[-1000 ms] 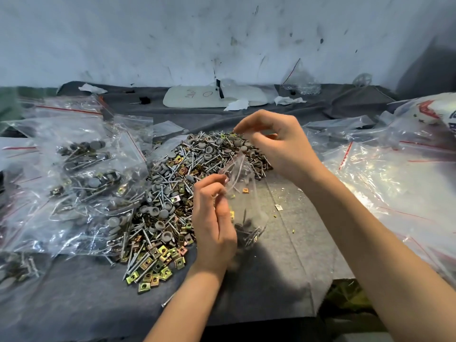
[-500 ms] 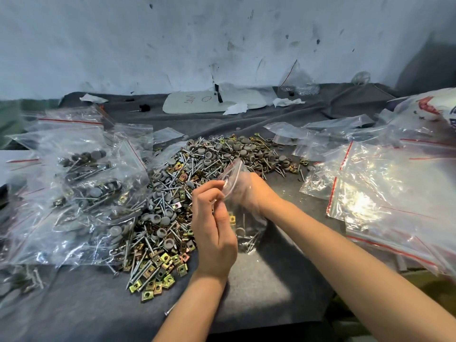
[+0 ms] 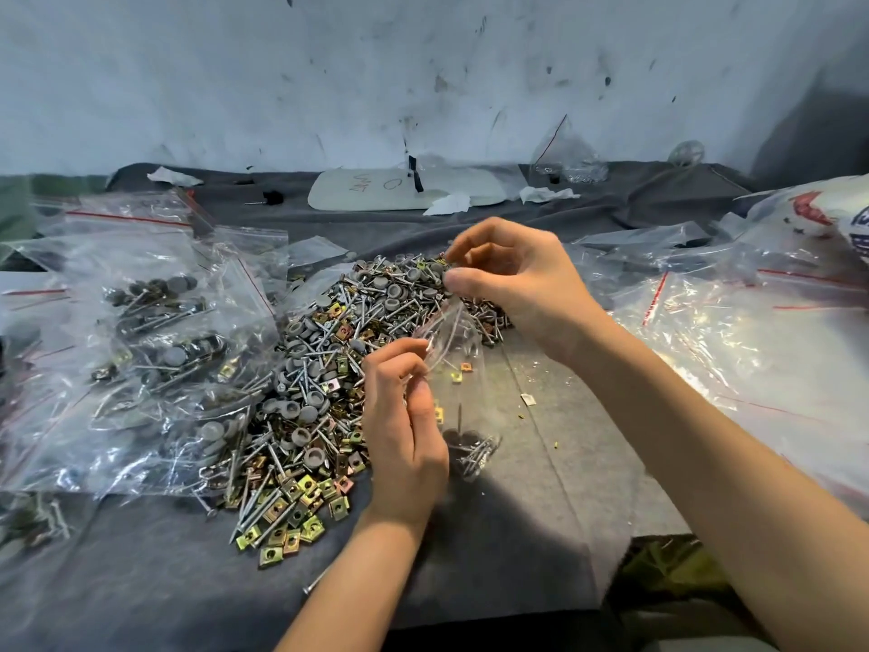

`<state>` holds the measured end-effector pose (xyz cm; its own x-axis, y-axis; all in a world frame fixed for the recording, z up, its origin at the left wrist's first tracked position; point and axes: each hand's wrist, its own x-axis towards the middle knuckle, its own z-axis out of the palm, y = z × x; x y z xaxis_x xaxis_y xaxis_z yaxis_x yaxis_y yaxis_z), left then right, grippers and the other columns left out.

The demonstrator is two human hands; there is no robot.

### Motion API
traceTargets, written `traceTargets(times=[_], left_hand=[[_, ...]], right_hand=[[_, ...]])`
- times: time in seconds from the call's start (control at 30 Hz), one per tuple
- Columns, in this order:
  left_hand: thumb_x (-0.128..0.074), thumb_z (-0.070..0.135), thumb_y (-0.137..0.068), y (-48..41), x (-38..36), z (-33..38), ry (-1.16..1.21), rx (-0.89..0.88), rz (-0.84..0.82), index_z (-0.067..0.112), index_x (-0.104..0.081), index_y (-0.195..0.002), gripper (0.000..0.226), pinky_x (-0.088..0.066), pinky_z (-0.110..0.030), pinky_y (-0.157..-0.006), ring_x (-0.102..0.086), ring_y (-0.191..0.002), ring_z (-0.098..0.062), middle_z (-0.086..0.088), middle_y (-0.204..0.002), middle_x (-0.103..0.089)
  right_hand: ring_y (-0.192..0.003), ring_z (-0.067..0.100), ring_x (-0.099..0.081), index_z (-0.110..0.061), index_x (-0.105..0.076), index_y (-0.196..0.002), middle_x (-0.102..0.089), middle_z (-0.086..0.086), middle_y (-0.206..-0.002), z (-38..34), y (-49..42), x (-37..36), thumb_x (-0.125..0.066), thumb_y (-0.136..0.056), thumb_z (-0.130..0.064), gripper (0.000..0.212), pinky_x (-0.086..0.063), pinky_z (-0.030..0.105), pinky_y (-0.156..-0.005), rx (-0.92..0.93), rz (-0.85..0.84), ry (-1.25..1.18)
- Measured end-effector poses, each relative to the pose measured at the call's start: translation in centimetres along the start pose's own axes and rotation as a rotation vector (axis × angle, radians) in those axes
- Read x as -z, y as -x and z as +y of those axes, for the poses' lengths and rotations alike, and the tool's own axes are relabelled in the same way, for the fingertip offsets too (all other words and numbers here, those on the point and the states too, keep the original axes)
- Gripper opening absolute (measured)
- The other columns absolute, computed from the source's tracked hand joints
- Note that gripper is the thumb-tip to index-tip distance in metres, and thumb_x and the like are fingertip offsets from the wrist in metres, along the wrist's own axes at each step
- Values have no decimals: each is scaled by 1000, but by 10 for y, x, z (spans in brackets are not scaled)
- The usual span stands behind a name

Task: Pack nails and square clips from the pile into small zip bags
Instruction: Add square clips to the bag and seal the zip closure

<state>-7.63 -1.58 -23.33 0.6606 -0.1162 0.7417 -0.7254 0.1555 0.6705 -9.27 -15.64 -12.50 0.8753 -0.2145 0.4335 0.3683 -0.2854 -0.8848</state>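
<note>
A pile of nails, grey caps and brass square clips (image 3: 324, 392) lies on the grey cloth. My left hand (image 3: 404, 430) pinches one side of the mouth of a small clear zip bag (image 3: 458, 364), which hangs open just right of the pile. Several nails (image 3: 475, 456) lie at the bag's bottom. Above the bag, my right hand (image 3: 517, 284) hovers over the far end of the pile. Its curled thumb and forefinger close on a small piece there, too small to tell whether nail or clip.
Filled clear zip bags (image 3: 141, 350) are heaped at the left. Empty zip bags with red strips (image 3: 733, 350) lie at the right. A white board (image 3: 404, 190) and paper scraps sit at the back by the wall. The cloth's front edge (image 3: 625, 538) drops off at the lower right.
My right hand has come out of the bag and moved up and back to the far end of the pile. My left hand keeps its hold on the bag's mouth.
</note>
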Motion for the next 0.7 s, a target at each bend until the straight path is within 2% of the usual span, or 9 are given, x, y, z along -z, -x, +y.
traceTargets(times=[0.07, 0.17, 0.27, 0.33, 0.43, 0.5, 0.57, 0.63, 0.7], left_hand=[[-35, 15, -94, 0, 0, -1, 1, 13, 3, 16, -49, -102, 16, -46, -42, -90, -56, -106, -32, -4, -114, -52], [-35, 16, -95, 1, 1, -2, -25, 12, 15, 15, -49, -106, 18, -46, -40, -91, -56, -106, -29, -5, -115, -53], [-36, 15, -93, 1, 3, 0, -36, 21, 14, 18, -48, -101, 15, -45, -36, -89, -55, -105, -26, -2, -113, -52], [-36, 14, -92, 0, 2, 1, -22, 23, 4, 18, -48, -98, 15, -44, -36, -90, -55, -106, -26, -4, -113, -53], [-36, 12, -92, 0, 2, 4, -19, 13, -2, 17, -48, -97, 14, -43, -33, -91, -54, -107, -23, -8, -111, -53], [-36, 13, -91, 0, 2, 6, -22, 22, -12, 16, -48, -96, 14, -44, -31, -91, -54, -106, -20, -8, -110, -54], [-36, 15, -91, 0, 2, 10, -29, 18, -38, 17, -48, -96, 13, -44, -29, -91, -54, -105, -17, -7, -110, -54], [-37, 15, -90, -4, 5, 17, -20, 11, -82, 20, -49, -93, 14, -43, -24, -89, -54, -103, -14, -2, -109, -55], [-38, 14, -89, -15, 11, 25, 7, 39, -148, 23, -50, -88, 15, -46, -26, -86, -56, -99, -14, 0, -104, -58]], right_hand=[[-74, 7, -63, -20, -67, -83, -68, -2, -78, -9, 2, -9, -77, -76, -5, 19, -49, 19, -73, 100, -67, 188], [-84, 0, -57, -15, -69, -88, -67, -11, -84, -11, 7, -17, -76, -78, -9, 14, -42, 14, -79, 178, -95, 532], [-94, 9, -56, -14, -69, -94, -68, -7, -95, -8, 13, -16, -72, -82, -14, 12, -40, 20, -85, 203, -42, 601], [-94, 7, -59, -14, -68, -98, -68, -5, -98, 0, 18, -10, -68, -86, -16, 12, -42, 17, -83, 164, 59, 518], [-88, 3, -62, -15, -67, -103, -68, -6, -97, 23, 36, -10, -63, -90, -20, 14, -47, 17, -77, -57, 204, 266], [-90, 6, -64, -16, -67, -104, -70, -4, -98, 45, 57, -15, -57, -93, -22, 16, -51, 22, -80, -213, 236, 102], [-93, 15, -66, -15, -69, -102, -72, 0, -96, 63, 76, -21, -53, -95, -23, 20, -54, 28, -81, -284, 263, 13], [-83, 12, -68, -13, -71, -99, -74, 1, -87, 70, 86, -24, -49, -94, -30, 28, -54, 22, -70, -277, 266, -21], [-68, 15, -67, -10, -71, -98, -73, 5, -76, 68, 86, -24, -44, -91, -41, 42, -54, 25, -60, -337, 242, -142]])
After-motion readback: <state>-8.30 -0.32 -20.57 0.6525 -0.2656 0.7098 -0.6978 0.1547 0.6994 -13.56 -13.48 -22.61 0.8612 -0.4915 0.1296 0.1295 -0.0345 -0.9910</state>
